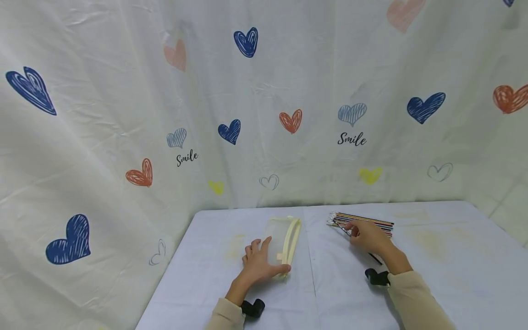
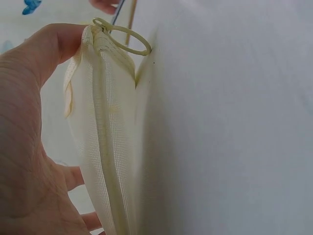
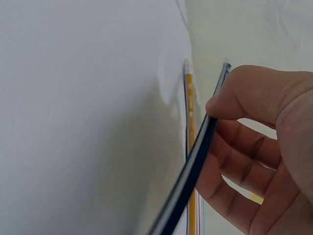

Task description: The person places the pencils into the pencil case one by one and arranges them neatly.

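A pale yellow zip pouch with a see-through body lies on the white table. My left hand is spread over it, the thumb touching the near end of its zipper edge. In the left wrist view, a cream ring sticks out by the thumb at the end of the zipper. Thumb and fingers of my right hand pinch a dark pencil with a pale stripe, held at a slant. Beyond that hand lies a row of striped pencils, partly hidden by it; an orange-yellow one shows in the right wrist view.
A white cloth covers the table, with a fold line between pouch and pencils. Behind its far edge hangs a white curtain printed with hearts. Black cameras sit at the left wrist and the right wrist.
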Motion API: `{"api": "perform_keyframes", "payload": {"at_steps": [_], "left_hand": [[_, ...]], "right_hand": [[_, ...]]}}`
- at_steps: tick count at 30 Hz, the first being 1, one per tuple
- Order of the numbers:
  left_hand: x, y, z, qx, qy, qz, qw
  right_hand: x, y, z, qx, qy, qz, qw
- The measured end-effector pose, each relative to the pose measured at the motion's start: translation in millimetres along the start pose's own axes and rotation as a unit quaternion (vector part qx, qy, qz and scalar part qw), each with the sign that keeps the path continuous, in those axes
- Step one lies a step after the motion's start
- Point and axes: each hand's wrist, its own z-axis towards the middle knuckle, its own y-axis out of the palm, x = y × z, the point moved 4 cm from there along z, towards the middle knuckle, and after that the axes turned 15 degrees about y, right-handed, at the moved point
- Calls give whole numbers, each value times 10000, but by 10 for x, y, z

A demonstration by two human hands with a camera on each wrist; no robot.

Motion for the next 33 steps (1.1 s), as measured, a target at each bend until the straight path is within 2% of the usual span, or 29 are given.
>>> {"api": "perform_keyframes", "payload": {"at_steps": [5, 10, 16, 21, 27, 33], "left_hand": [[-4, 1, -1, 71, 9, -42, 10000], [-15, 5, 2, 108, -6, -83, 9999], [-21, 12, 1, 90, -13, -22, 10000], [-17, 6, -1, 91, -9, -47, 9999], [-25, 13, 2, 98, -12, -54, 9999], [-38, 23, 6, 93, 17, -94, 9999]], "right_hand": [[-70, -1, -5, -105, -18, 621, 9980], [-147, 39, -24, -365, 98, 1298, 9908], [-227, 99, -54, -645, 462, 2120, 9740], [-281, 149, -57, -888, 835, 2664, 9561], [-298, 214, -34, -1094, 1173, 3027, 9395], [-341, 313, -28, -1312, 1230, 3420, 9223]]}}
